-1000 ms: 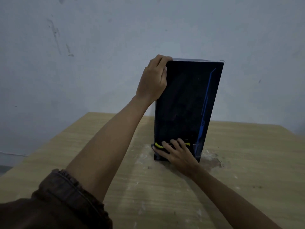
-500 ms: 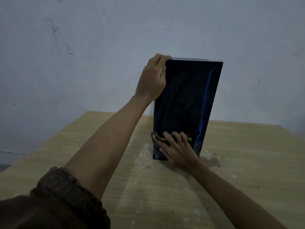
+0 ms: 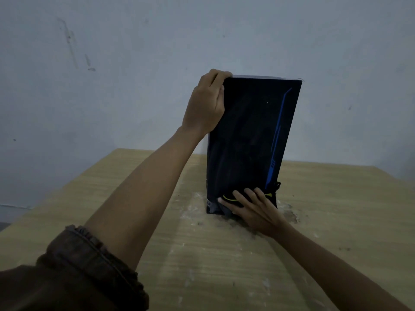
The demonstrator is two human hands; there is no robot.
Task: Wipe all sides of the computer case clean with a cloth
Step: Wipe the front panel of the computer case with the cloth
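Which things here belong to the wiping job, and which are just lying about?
Job: case, gripped at its top corner by the left hand; cloth, pressed low on it by the right hand.
Just there: table; white smears; wall.

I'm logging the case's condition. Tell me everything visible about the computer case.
The computer case is a tall, glossy black box with a thin blue line down the right of its near face. It stands upright on the wooden table. The left hand grips its top left corner; the right hand presses a dark cloth against its lower front.
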